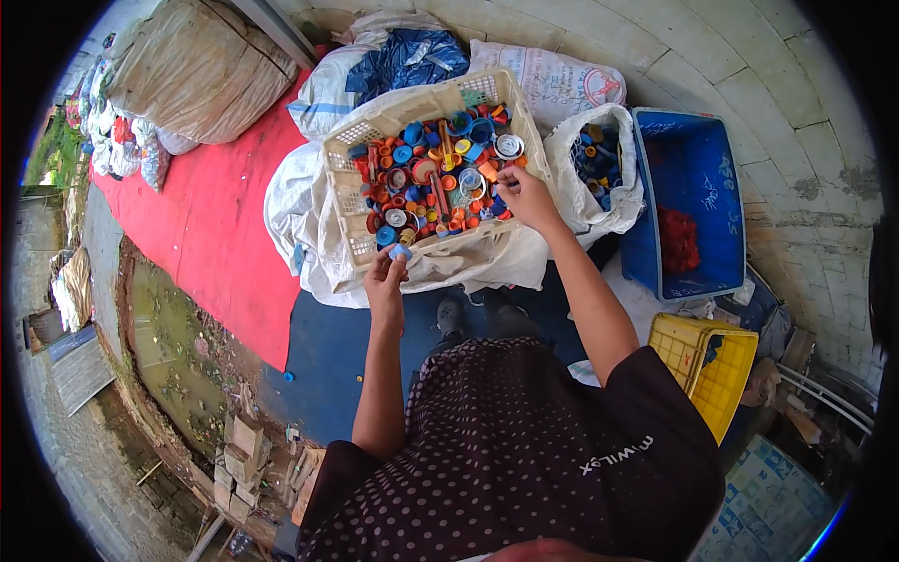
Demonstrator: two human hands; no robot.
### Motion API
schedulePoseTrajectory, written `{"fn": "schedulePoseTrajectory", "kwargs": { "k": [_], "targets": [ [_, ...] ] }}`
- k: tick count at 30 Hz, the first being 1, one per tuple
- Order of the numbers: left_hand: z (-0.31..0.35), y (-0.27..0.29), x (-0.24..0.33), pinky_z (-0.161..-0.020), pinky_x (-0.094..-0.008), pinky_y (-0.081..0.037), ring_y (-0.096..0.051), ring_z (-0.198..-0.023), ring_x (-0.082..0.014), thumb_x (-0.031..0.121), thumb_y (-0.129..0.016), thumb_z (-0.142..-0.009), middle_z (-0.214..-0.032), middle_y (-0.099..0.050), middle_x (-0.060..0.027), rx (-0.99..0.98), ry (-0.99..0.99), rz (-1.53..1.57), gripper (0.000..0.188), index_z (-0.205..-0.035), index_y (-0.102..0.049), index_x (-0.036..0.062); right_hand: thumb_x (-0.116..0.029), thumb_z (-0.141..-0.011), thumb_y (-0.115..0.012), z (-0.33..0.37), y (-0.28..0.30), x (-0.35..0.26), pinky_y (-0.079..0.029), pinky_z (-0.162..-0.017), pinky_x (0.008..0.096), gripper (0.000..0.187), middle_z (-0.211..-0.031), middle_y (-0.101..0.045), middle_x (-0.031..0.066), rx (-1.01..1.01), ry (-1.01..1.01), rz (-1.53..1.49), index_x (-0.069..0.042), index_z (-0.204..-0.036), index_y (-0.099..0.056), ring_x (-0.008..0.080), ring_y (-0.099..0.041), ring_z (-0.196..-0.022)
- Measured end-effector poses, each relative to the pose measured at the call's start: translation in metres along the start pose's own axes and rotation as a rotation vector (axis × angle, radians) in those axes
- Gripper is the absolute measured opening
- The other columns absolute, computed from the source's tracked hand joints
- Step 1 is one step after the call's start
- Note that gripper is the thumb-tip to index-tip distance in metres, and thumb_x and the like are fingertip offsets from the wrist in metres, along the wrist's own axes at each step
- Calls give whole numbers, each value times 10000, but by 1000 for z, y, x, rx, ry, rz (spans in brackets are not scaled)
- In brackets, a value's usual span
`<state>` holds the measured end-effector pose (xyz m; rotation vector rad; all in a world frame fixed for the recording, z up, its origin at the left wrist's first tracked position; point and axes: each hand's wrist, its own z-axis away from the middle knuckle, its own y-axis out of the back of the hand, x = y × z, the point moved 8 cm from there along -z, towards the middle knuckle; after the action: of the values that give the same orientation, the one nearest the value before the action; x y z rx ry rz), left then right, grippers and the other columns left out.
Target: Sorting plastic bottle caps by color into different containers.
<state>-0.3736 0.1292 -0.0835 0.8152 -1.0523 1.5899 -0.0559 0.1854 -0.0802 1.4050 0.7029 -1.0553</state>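
A cream plastic crate full of mixed plastic caps and lids, mostly red, orange and blue, stands tilted in front of me on white sacking. My left hand is at its near left corner, thumb and fingers closed on a light blue bottle cap. Over the crate's right side, my right hand has its fingertips pinched together among the caps. An orange piece sits right beside those fingertips; whatever they grip is hidden.
Right of the crate stand an open white sack of dark blue caps, a blue bin with red material inside, and a yellow crate. Filled sacks line the wall behind. A red sheet covers ground at left.
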Motion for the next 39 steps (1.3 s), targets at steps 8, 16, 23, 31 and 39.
{"fn": "schedulePoseTrajectory", "kwargs": {
  "k": [8, 16, 23, 31, 39],
  "targets": [
    [-6, -39, -22, -692, -225, -419, -511, -755, -60, 140, -654, -912, -908, -611, 17, -50, 68, 31, 279, -1161, -612, 20, -74, -857, -558, -47, -51, 64, -536, -781, 435, 184, -996, -667, 175, -345, -41, 775, -59, -1019, -644, 350, -659, -914],
    [8, -35, -24, -691, -228, -423, -525, -781, -61, 133, -659, -909, -929, -619, 7, -38, 68, 11, 291, -1166, -604, 9, -151, -907, -482, -56, -85, 113, -557, -734, 483, 217, -993, -696, 133, -486, -73, 1013, -118, -1002, -674, 319, -686, -927],
    [22, -12, -37, -690, -232, -431, -525, -775, -74, 131, -665, -903, -912, -609, -1, -57, 121, -47, 327, -1193, -586, 1, -226, -881, -529, -48, -79, 81, -554, -691, 468, 227, -933, -709, 115, -464, 7, 1054, -121, -1022, -671, 317, -694, -866],
    [31, -15, -36, -679, -236, -402, -495, -718, -68, 153, -621, -935, -847, -567, 7, -207, 132, -105, 270, -1158, -582, 6, -291, -947, -491, -16, -42, 30, -530, -705, 496, 267, -954, -697, 127, -262, -81, 871, -150, -1153, -587, 340, -678, -878],
    [34, 15, -19, -679, -230, -414, -512, -753, -69, 162, -669, -907, -880, -591, 9, -251, 70, -48, 306, -1159, -597, 5, -295, -962, -493, 4, -31, 39, -512, -773, 490, 239, -1087, -659, 102, -148, -107, 861, -138, -1120, -581, 325, -636, -995]
  ]
}}
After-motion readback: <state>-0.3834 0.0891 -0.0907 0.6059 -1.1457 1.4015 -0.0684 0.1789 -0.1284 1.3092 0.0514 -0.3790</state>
